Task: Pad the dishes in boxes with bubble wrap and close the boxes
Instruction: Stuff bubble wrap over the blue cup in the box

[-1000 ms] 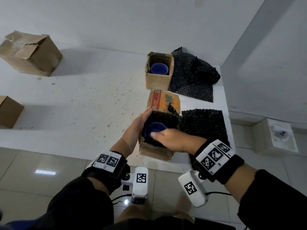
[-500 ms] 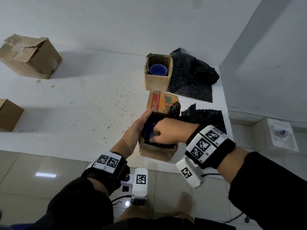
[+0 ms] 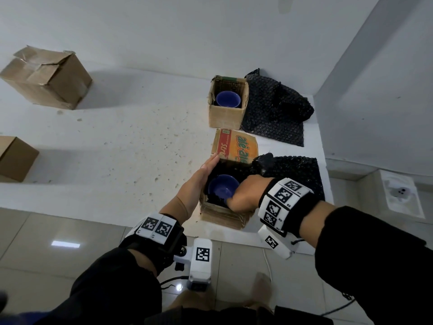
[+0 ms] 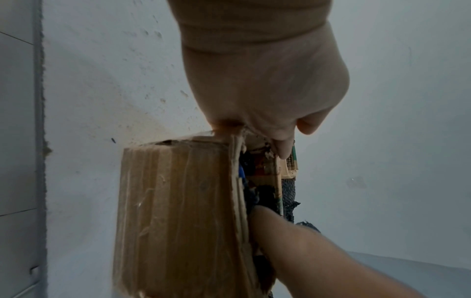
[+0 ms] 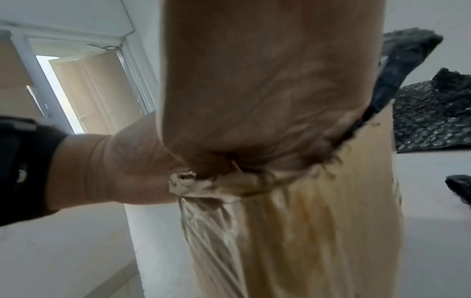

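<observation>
A: Where is the near box (image 3: 223,213) sitting?

B: At the front edge of the white table (image 3: 121,146), with its printed flap (image 3: 235,148) lying open toward the far side. A blue bowl (image 3: 221,187) is sitting inside it, with black bubble wrap (image 3: 236,171) showing dark around the bowl.

A: And the hands?

B: The left hand (image 3: 199,181) is lying flat along the box's left wall, fingers straight and together, pressing against the cardboard. The right hand (image 3: 248,193) is reaching over the box's near right corner with its fingers going down inside beside the bowl (they are hidden below the rim, so I cannot tell whether they are gripping the wrap or only pushing it). The two hands are apart, one on each side of the bowl.

A: What else is lying around?

B: A loose sheet (image 3: 297,174) of the same black wrap is lying just right of the box, one corner sticking up by the right wrist. Farther back, a second box (image 3: 226,114) is standing open with another blue bowl (image 3: 227,99) in it, and a bunched pile of wrap (image 3: 276,111) is touching its right side. Two more cardboard boxes are sitting well to the left: a closed one (image 3: 46,77) at the back and one (image 3: 15,158) at the picture's edge.
</observation>
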### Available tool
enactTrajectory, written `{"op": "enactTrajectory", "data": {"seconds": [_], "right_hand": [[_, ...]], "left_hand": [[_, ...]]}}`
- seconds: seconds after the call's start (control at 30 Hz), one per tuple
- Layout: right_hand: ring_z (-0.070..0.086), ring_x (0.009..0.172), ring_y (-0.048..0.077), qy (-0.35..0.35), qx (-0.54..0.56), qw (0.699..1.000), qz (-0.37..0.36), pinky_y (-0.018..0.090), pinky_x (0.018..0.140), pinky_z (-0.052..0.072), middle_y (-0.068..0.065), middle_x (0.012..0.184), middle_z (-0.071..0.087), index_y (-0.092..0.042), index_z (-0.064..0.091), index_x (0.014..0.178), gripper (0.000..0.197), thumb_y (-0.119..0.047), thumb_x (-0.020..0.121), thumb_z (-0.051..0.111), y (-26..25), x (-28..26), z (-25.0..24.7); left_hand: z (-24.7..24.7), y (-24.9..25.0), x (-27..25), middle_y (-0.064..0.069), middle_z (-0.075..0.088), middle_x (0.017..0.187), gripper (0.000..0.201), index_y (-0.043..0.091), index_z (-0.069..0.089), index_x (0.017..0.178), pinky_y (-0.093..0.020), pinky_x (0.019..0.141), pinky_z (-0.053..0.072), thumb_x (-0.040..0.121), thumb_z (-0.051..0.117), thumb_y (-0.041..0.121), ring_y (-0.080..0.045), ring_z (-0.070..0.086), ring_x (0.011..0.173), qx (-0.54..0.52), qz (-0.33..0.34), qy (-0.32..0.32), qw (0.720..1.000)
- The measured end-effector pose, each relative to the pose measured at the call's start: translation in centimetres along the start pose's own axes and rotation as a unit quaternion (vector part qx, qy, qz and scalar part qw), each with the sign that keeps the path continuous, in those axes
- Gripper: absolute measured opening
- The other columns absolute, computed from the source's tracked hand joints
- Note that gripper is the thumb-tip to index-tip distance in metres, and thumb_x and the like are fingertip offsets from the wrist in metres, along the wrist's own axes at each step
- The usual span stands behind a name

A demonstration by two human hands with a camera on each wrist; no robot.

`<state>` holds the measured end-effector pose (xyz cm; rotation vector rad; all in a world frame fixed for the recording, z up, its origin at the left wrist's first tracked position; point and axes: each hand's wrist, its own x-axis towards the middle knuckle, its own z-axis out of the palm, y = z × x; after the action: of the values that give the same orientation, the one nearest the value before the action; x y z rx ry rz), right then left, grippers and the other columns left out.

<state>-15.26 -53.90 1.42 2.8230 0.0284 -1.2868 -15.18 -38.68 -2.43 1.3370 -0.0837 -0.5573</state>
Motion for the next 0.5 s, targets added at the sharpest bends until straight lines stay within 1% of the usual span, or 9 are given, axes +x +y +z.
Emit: {"op": "enactTrajectory", "data": {"seconds": [0.03,0.07,0.13,0.17,0.23,0.3,0.37,0.43,0.5], "right_hand": [[0.049,0.069,0.017,-0.014,0.006,1.0,0.005,0.024,0.055,0.036,0.004,0.083,0.054,-0.012,0.057,0.096,0.06,-0.066,0.077,0.04,-0.1,-0.2,-0.3],[0.047,0.068,0.015,-0.028,-0.007,1.0,-0.007,0.024,0.054,0.033,0.005,0.087,0.053,-0.011,0.055,0.096,0.051,-0.059,0.084,0.042,-0.2,-0.6,-0.6],[0.044,0.062,0.014,-0.021,-0.07,0.994,-0.075,0.025,0.056,0.035,0.005,0.081,0.053,-0.012,0.053,0.076,0.036,-0.043,0.092,0.042,-0.2,-1.4,-1.5],[0.044,0.059,0.015,0.012,-0.106,0.988,-0.114,0.026,0.055,0.036,0.004,0.072,0.051,-0.014,0.049,0.067,0.035,-0.037,0.092,0.044,-0.2,-1.8,-1.9],[0.046,0.056,0.02,0.112,-0.13,0.968,-0.183,0.027,0.053,0.037,0.001,0.061,0.047,-0.011,0.051,0.062,0.035,-0.032,0.09,0.048,-0.1,-2.4,-2.7],[0.053,0.069,0.024,0.199,-0.132,0.945,-0.225,0.03,0.058,0.04,0.001,0.068,0.054,-0.011,0.061,0.075,0.026,-0.028,0.089,0.048,0.3,-2.7,-3.2],[0.055,0.088,0.026,0.246,-0.108,0.937,-0.223,0.032,0.067,0.041,0.006,0.092,0.059,-0.011,0.062,0.095,0.024,-0.026,0.092,0.043,0.4,-2.8,-3.0],[0.051,0.104,0.031,0.236,-0.06,0.953,-0.179,0.036,0.079,0.041,0.013,0.11,0.054,-0.01,0.053,0.111,0.03,-0.03,0.095,0.037,-0.1,-2.7,-1.8],[0.043,0.118,0.037,0.19,-0.013,0.975,-0.119,0.043,0.097,0.036,0.021,0.126,0.046,-0.008,0.041,0.127,0.042,-0.034,0.096,0.032,-1.1,-2.5,0.0]], "left_hand": [[0.0,-0.2,0.0,0.003,0.018,0.157,0.048,0.013,0.02,0.149,-0.02,0.113,0.016,0.103,0.007,0.02,-0.006,0.015,0.144,0.009,-0.003,-0.006,1.0],[0.0,-0.4,-0.1,0.004,0.018,0.157,0.047,0.014,0.021,0.148,-0.02,0.113,0.016,0.103,0.01,0.023,-0.005,0.016,0.144,0.013,-0.006,-0.016,1.0],[-0.1,-0.2,-0.2,0.005,0.019,0.157,0.049,0.017,0.023,0.147,-0.022,0.115,0.014,0.101,0.016,0.03,-0.004,0.016,0.143,0.013,-0.001,-0.028,1.0],[-0.2,-0.1,-0.2,0.005,0.019,0.157,0.049,0.017,0.023,0.147,-0.024,0.116,0.014,0.1,0.016,0.03,-0.005,0.015,0.144,0.019,-0.001,-0.03,0.999],[-0.3,-0.3,-0.1,0.003,0.018,0.157,0.048,0.014,0.021,0.148,-0.024,0.116,0.014,0.103,0.013,0.026,-0.006,0.015,0.144,0.022,-0.006,-0.02,1.0],[-0.1,0.1,-0.4,0.005,0.021,0.156,0.052,0.015,0.024,0.148,-0.024,0.116,0.016,0.099,0.021,0.033,-0.004,0.019,0.142,0.017,-0.008,-0.02,1.0],[0.2,0.4,-0.6,0.011,0.033,0.151,0.053,0.024,0.034,0.144,-0.024,0.11,0.027,0.096,0.033,0.045,0.001,0.031,0.136,0.025,-0.009,-0.02,0.999],[0.3,0.3,-0.6,0.017,0.041,0.143,0.049,0.031,0.042,0.14,-0.021,0.101,0.035,0.096,0.038,0.053,0.004,0.039,0.128,0.023,-0.01,-0.007,1.0],[0.4,0.2,-0.5,0.009,0.031,0.151,0.046,0.024,0.032,0.144,-0.026,0.111,0.027,0.101,0.024,0.04,-0.005,0.028,0.138,-0.033,-0.004,0.001,0.999]]}}
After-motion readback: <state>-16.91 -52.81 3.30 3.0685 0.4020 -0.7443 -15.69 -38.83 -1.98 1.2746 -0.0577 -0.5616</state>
